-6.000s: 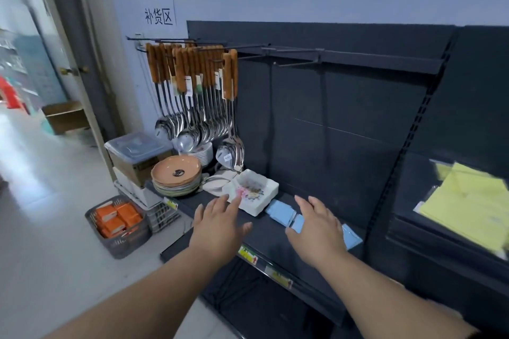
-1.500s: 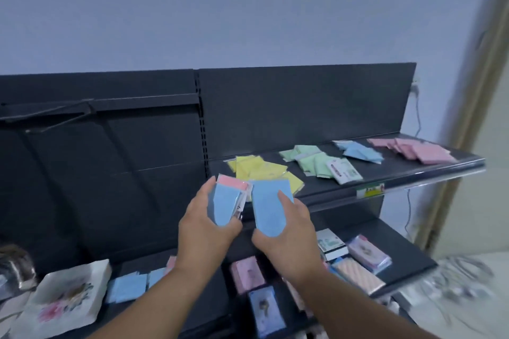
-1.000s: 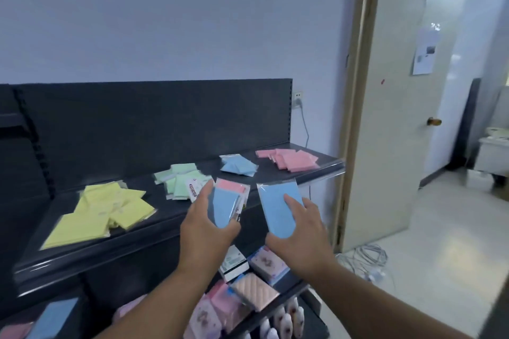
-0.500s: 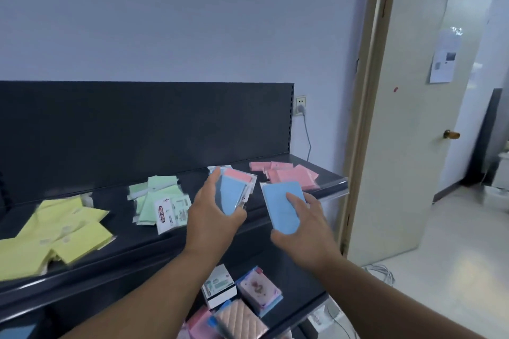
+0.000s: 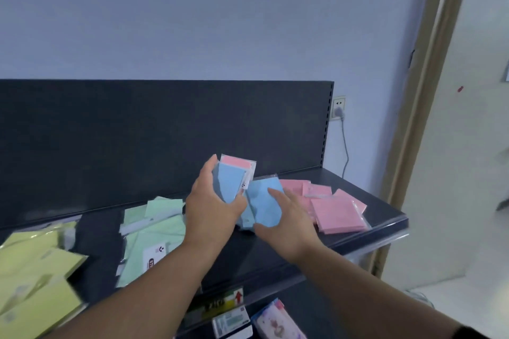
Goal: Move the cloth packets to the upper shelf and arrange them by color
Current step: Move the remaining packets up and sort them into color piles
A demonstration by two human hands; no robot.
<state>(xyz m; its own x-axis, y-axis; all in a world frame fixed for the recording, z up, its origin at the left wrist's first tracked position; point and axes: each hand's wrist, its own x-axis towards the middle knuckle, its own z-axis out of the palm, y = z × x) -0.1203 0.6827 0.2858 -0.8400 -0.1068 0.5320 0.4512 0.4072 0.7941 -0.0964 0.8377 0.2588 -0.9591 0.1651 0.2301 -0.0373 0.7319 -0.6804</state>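
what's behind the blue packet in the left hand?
A pink packet: its top edge shows above the blue packet that the left hand grips. The rest of it, and anything further behind, is covered.

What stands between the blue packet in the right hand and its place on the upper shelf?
Nothing visible blocks it. The blue packet in the right hand is over the upper shelf, in the gap between the green pile and the pink pile. The left hand, gripping its own stack, only crowds its left edge.
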